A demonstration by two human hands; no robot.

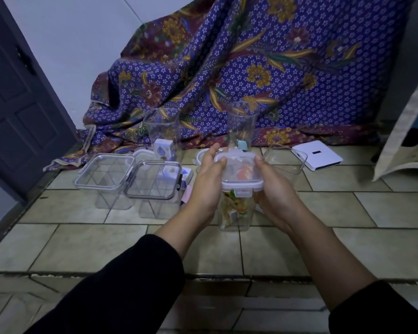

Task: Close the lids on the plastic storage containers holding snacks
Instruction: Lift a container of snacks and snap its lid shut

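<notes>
Both hands (209, 179) (273, 189) flank (thumbs on top) the lid (239, 171).

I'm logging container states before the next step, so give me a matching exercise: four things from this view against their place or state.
Things:
1. snack container
2. two lidded containers
3. tall open container
4. white flat box

States:
A. far right on the tiles, by the cloth
B. standing with no lid on, in front of the batik cloth
C. between left hand and right hand, lid on top
D. side by side at left, lids on

Pairs: 1-C, 2-D, 3-B, 4-A
</notes>
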